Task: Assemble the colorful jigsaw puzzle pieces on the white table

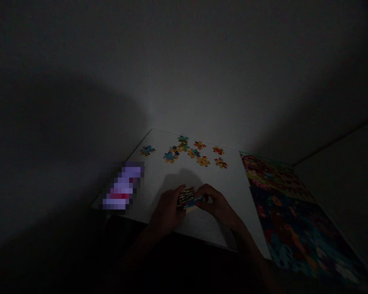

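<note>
Near the front edge of the white tabletop, my left hand (168, 207) is closed around a stack of jigsaw puzzle pieces (184, 197), their edges turned up. The fingers of my right hand (214, 201) pinch a bluish puzzle piece (190, 202) at the right side of that stack. Whether this piece is fully apart from the stack is hard to see in the dim light. Beyond my hands lie several loose pieces, among them a blue and yellow puzzle piece (171, 157), a yellow puzzle piece (203, 161) and a red-orange puzzle piece (218, 150).
A lit, pixelated purple shape (124, 188) lies at the table's left edge. On the right are two colourful picture sheets, a red and green picture (271, 173) behind a dark blue picture (294, 234). A pale wall (196, 94) rises behind the white table (239, 196).
</note>
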A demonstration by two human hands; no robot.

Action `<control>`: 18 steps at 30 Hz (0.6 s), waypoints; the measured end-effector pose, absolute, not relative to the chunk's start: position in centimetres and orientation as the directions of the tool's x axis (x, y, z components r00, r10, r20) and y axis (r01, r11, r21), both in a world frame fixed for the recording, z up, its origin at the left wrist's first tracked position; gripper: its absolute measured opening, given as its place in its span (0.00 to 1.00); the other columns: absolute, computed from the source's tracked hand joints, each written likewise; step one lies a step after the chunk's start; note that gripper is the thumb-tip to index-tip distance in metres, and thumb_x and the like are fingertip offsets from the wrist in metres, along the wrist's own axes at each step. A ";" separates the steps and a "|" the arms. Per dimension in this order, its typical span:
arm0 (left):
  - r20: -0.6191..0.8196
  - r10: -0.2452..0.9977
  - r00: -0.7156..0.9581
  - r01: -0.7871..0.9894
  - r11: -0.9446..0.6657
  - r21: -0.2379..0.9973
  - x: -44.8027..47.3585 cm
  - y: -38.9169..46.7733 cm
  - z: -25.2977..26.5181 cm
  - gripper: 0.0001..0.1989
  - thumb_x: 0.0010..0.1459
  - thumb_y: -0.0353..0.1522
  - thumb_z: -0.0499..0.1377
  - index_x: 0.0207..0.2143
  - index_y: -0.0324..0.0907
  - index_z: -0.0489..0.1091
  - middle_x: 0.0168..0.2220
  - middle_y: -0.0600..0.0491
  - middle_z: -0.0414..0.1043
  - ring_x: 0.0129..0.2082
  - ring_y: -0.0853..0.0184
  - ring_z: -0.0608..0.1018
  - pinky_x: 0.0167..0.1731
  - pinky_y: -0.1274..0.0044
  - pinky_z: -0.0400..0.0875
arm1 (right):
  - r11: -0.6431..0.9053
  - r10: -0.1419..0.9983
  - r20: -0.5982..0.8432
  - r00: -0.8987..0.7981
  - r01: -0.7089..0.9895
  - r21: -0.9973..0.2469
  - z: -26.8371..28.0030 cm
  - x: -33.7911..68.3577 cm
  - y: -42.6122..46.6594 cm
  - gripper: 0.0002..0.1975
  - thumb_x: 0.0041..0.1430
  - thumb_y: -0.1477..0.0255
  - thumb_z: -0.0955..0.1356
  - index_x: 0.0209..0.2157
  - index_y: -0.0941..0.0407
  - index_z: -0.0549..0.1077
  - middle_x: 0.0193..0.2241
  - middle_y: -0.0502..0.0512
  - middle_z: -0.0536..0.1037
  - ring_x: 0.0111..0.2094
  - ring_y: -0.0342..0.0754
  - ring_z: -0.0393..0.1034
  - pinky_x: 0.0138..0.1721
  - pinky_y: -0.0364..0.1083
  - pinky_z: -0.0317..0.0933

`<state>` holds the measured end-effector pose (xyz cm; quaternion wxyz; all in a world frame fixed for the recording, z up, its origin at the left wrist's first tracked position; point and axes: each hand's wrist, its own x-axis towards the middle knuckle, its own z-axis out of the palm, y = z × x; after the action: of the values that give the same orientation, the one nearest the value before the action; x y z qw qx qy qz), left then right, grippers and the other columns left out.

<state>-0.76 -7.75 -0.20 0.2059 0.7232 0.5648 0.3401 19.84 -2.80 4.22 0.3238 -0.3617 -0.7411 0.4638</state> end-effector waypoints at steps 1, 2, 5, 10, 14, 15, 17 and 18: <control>0.256 0.956 0.145 0.682 -0.284 0.673 -0.8 -7.8 -0.1 0.39 0.46 0.21 0.58 0.63 0.40 0.59 0.55 0.43 0.71 0.54 0.55 0.73 0.55 0.60 0.68 | 0.342 0.843 0.196 -0.500 0.217 -0.914 3.8 19.3 -2.8 0.06 0.57 0.67 0.72 0.36 0.52 0.75 0.35 0.51 0.72 0.34 0.45 0.66 0.36 0.46 0.61; 0.253 0.954 0.161 0.686 -0.292 0.666 -0.9 -7.8 0.0 0.41 0.45 0.21 0.58 0.63 0.40 0.57 0.55 0.43 0.70 0.54 0.55 0.72 0.55 0.59 0.67 | 0.369 0.843 0.233 -0.485 0.204 -0.907 3.6 18.8 -2.8 0.05 0.58 0.68 0.71 0.37 0.52 0.75 0.35 0.51 0.72 0.34 0.45 0.66 0.36 0.46 0.62; 0.247 0.953 0.173 0.681 -0.297 0.670 -0.9 -7.9 0.3 0.42 0.46 0.24 0.60 0.65 0.40 0.54 0.57 0.42 0.68 0.56 0.54 0.71 0.56 0.59 0.67 | 0.422 0.821 0.274 -0.500 0.209 -0.882 3.2 18.2 -3.3 0.06 0.58 0.71 0.70 0.39 0.50 0.75 0.38 0.52 0.71 0.37 0.47 0.67 0.39 0.47 0.63; 0.262 0.957 0.125 0.667 -0.276 0.692 -0.6 -7.9 0.8 0.26 0.58 0.32 0.57 0.60 0.41 0.62 0.54 0.45 0.72 0.52 0.58 0.74 0.54 0.63 0.69 | 0.440 0.845 0.251 -0.473 0.346 -0.829 2.2 20.4 -1.5 0.20 0.56 0.72 0.68 0.51 0.48 0.69 0.49 0.56 0.71 0.50 0.52 0.68 0.48 0.51 0.65; 0.286 0.953 0.100 0.703 -0.271 0.658 -0.6 -7.9 0.2 0.22 0.58 0.31 0.56 0.56 0.43 0.67 0.51 0.46 0.74 0.50 0.58 0.75 0.51 0.62 0.71 | 0.079 0.985 0.173 0.029 0.808 -0.584 1.3 23.8 5.3 0.31 0.58 0.65 0.68 0.61 0.61 0.61 0.63 0.72 0.60 0.65 0.63 0.52 0.64 0.60 0.48; 0.291 0.951 0.104 0.707 -0.277 0.651 -0.6 -7.9 0.0 0.22 0.58 0.32 0.56 0.56 0.43 0.67 0.50 0.46 0.74 0.50 0.57 0.76 0.51 0.62 0.72 | -0.037 0.982 0.141 0.123 0.867 -0.497 1.1 24.3 7.0 0.35 0.60 0.62 0.67 0.63 0.65 0.58 0.65 0.76 0.55 0.67 0.65 0.46 0.65 0.62 0.43; 0.305 0.946 0.113 0.716 -0.290 0.635 -0.8 -7.9 -0.6 0.23 0.58 0.33 0.57 0.56 0.42 0.66 0.51 0.46 0.74 0.50 0.57 0.76 0.50 0.62 0.73 | -0.164 0.975 0.084 0.206 0.920 -0.356 0.8 24.3 9.8 0.38 0.63 0.57 0.65 0.64 0.70 0.55 0.66 0.81 0.52 0.69 0.68 0.43 0.65 0.64 0.38; 0.318 0.941 0.117 0.720 -0.301 0.626 -0.9 -7.9 -0.9 0.23 0.59 0.33 0.57 0.57 0.42 0.66 0.51 0.46 0.74 0.51 0.56 0.76 0.50 0.62 0.73 | -0.198 0.971 0.066 0.228 0.931 -0.308 0.6 23.7 10.8 0.38 0.64 0.56 0.63 0.64 0.70 0.55 0.66 0.82 0.52 0.68 0.69 0.43 0.65 0.65 0.38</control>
<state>-0.91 -7.90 -0.91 0.1611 0.7299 0.5687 0.3434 23.68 10.84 0.56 0.1424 -0.7706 -0.6171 0.0714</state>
